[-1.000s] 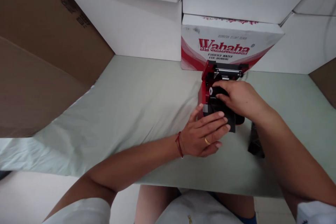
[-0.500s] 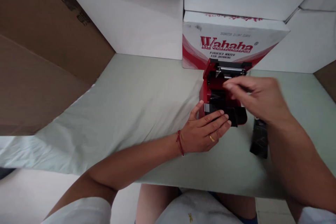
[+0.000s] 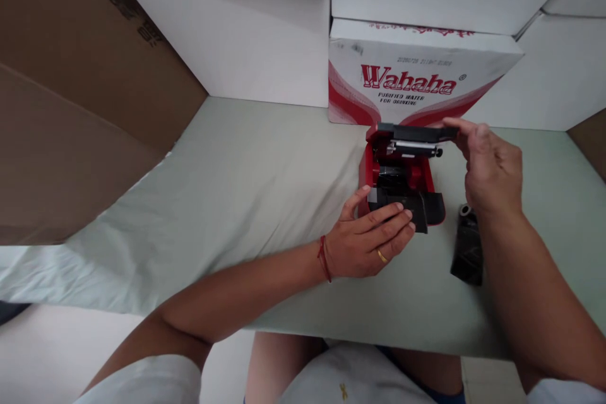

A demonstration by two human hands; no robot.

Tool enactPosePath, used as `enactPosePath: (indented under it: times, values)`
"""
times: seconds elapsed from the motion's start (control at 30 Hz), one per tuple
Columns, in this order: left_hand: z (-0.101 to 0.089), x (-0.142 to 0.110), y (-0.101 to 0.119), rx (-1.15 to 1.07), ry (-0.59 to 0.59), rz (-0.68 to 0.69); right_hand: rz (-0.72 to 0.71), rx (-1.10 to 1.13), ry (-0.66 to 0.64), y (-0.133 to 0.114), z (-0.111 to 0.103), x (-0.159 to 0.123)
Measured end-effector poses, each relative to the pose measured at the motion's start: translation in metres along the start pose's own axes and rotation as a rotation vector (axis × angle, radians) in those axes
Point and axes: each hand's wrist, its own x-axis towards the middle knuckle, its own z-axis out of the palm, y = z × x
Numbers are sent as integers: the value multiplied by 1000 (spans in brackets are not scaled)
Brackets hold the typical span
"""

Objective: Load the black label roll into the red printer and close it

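A small red and black label printer (image 3: 363, 173) stands on the cloth with its lid partly raised. Inside lies a roll wound with shiny black material (image 3: 394, 173), and a black strip (image 3: 420, 211) runs from it out over the front edge. My left hand (image 3: 372, 240) lies flat on that strip, fingers stretched, thumb against the printer's left side. At the right end of the black lid (image 3: 416, 133), my right hand (image 3: 495, 164) grips the edge between thumb and fingers. A metal roller shows under the lid. Beside my right forearm lies a flattened black roll (image 3: 468, 249) with a pale core end.
A white and red water carton (image 3: 411, 76) stands right behind the printer. White boxes (image 3: 265, 38) line the back, and a large brown carton (image 3: 95, 107) is on the left. Pale green cloth (image 3: 227, 189) covers the table, whose front edge runs above my lap.
My right hand has moved from over the printer's inside up to the lid's right end and taken hold of it. The lid has tipped down somewhat. My left hand stays nearly still.
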Motion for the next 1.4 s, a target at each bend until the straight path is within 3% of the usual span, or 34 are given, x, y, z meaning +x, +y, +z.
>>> enactPosePath:
  times: [0.1,0.2,0.37,0.63,1.17,1.3,1.4]
  values:
    - [-2,1,1,-16,-28,-27,-52,27,-1,-16,-15,-25]
    - [-4,3,2,62,4,11,-182,-99,-110,-17,-26,-46]
    - [-7,6,1,161,3,43,-213,-235,-203,-15,-27,-66]
    - [-6,-1,1,-56,-65,-90,-223,-327,-197,-23,-22,-66]
    - [-5,10,3,96,19,12,-234,-437,-159,-23,-12,-78]
    - [-11,15,-3,-91,103,-130,-254,-384,-72,-26,-8,-80]
    - [-16,17,-19,-250,205,-407,-342,-274,-109,-27,-5,-86]
